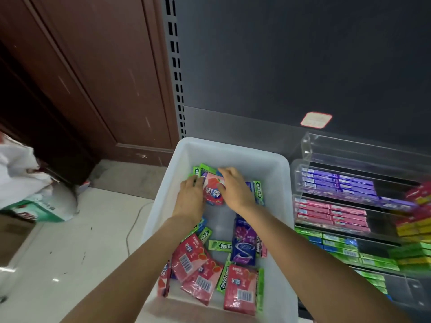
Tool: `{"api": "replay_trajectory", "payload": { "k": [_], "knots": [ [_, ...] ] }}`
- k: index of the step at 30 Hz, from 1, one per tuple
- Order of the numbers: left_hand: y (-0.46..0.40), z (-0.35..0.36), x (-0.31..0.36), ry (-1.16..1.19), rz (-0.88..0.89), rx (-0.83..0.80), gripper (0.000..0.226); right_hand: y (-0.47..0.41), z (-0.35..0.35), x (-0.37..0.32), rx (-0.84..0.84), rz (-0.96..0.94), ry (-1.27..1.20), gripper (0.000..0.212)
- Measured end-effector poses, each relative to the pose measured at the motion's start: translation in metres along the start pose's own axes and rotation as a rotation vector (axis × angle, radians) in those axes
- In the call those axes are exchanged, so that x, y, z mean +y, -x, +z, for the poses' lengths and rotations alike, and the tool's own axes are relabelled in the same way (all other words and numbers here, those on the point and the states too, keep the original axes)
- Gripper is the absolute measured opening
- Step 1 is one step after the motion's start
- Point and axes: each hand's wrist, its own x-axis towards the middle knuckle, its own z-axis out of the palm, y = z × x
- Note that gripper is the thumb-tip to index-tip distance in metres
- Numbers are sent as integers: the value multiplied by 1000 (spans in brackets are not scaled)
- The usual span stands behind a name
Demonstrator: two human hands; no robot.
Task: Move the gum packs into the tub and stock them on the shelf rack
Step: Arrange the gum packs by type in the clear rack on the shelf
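A pink gum pack (213, 191) lies on the heap at the far end of the white tub (233, 150), its long axis running away from the person, printed face up, one short end toward the tub's far wall. The left hand (191, 194) lies against its left edge with fingers curled onto it, and the right hand (234, 186) covers its right edge, fingers bent over the packs beneath; both seem to be gathering it, though how firm the hold is cannot be told. More gum packs (233, 289), pink, purple and green, lie loose at all angles in the near end of the tub. The packs are already in the tub, so the step in hand looks like picking for stocking. The next move would call for lifting the pink pack and turning it crosswise to match the pink row in the clear shelf rack (331, 213) just right of the tub
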Motion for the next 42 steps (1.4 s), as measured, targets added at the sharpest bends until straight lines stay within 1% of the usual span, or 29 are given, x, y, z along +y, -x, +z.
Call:
{"api": "replay_trajectory", "payload": {
  "k": [2,6,10,14,19,21,24,30,33,35,37,40,42],
  "knots": [
    [-2,0,0,-14,24,43,48,-4,0,0,13,10,42,39],
    [-8,-4,7,-9,0,86,36,-9,-1,3,18,38,64,29],
    [-10,-2,17,70,-40,99,37,-11,-5,5,32,61,60,26],
    [-14,-6,28,-6,-137,72,37,-8,-14,5,41,97,40,20],
    [-13,-8,33,-52,-137,83,36,9,-24,5,124,158,-51,17],
    [-12,-10,32,12,-136,93,34,17,-27,4,147,167,-81,16],
    [-7,-16,32,159,-53,77,36,32,-36,-1,179,171,-144,16],
    [24,-46,34,415,153,111,35,70,-63,-12,348,118,-281,10],
    [44,-56,42,490,225,65,32,93,-73,-11,409,80,-356,8],
    [57,-58,55,589,255,40,28,110,-80,-6,449,48,-388,8],
    [68,-56,71,659,255,55,23,129,-87,3,496,31,-428,8],
    [83,-48,103,667,302,115,20,159,-102,23,561,3,-460,11],
    [94,-40,126,671,340,122,17,180,-111,40,594,11,-486,13]
  ]
}}
